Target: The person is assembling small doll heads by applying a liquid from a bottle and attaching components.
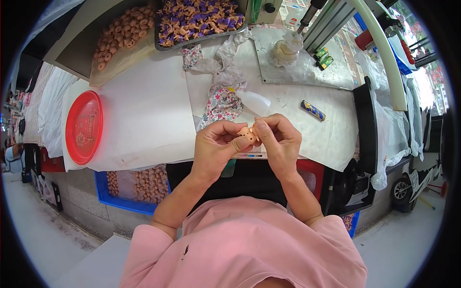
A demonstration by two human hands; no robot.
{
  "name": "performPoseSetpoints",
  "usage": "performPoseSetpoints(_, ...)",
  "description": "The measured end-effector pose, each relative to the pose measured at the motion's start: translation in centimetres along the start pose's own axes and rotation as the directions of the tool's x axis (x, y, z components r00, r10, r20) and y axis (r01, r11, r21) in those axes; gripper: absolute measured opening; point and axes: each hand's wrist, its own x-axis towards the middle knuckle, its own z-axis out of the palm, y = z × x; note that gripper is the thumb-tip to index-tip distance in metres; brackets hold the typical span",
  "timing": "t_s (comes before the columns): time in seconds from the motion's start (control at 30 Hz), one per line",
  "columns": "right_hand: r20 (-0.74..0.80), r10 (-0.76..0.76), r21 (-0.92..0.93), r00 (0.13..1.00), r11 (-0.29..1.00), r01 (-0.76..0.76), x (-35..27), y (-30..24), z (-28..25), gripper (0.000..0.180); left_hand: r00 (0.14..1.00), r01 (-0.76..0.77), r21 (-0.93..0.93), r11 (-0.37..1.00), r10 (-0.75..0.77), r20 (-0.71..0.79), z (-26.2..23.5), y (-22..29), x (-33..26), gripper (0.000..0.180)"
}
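Over the near edge of the white-covered table point(144, 115), both hands meet on 1 small peach-coloured plastic piece point(248, 135). Left hand point(217, 146) is clenched around it from the left, thumb pressed on its front; right hand point(278, 141) pinches it from the right with thumb and fingertips. Piece is off the table, held between the 2 hands, mostly covered by fingers, so its exact shape is hard to tell. Just beyond the hands: a floral cloth point(222, 103) and a small clear squeeze bottle point(253, 102) lying on its side, near each other. Right of those, a dark patterned lighter point(313, 110) lies on the table, apart from the hands. Far left, a round red tray point(84, 126) sits on the table edge. Far side of the table: a metal tray of mixed purple and peach pieces point(199, 19), and left of it a brown board with loose peach ring-shaped pieces point(120, 36). Crumpled clear plastic point(288, 48) sits on a metal plate at upper right. Below the table, left of the person's pink shirt, a blue crate point(126, 204) holds more peach pieces.
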Motion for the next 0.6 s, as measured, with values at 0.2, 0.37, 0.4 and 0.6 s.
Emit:
performPoseSetpoints(0.2, -0.036, 0.038, 0.009, 0.999, 0.999, -0.038, 0.2, 0.3, -0.1, 0.013, 0.996, -0.070, -0.044, 0.997, 0.067, -0.053, 0.6, -1.3, 0.4, 0.023)
performPoseSetpoints(0.37, 0.033, 0.070, 0.000, 0.997, 0.998, -0.070, 1.3, 0.6, -0.6, 0.014, 0.997, 0.073, -0.207, 0.976, -0.077, -0.010, -0.4, -1.8, 1.0, 0.019)
performPoseSetpoints(0.4, 0.069, 0.100, 0.004, 0.993, 0.995, -0.101, 1.8, 0.4, -0.8, 0.014, 0.997, 0.072, -0.207, 0.976, -0.076, -0.009, -0.5, -1.5, 1.2, 0.019)
performPoseSetpoints(0.6, 0.107, -0.580, -0.640, 0.807, 0.581, 0.502, 7.9, -5.4, -4.6, 0.014, 0.974, 0.209, -0.318, 0.925, -0.224, -0.012, -1.0, 0.6, 1.3, 0.016)
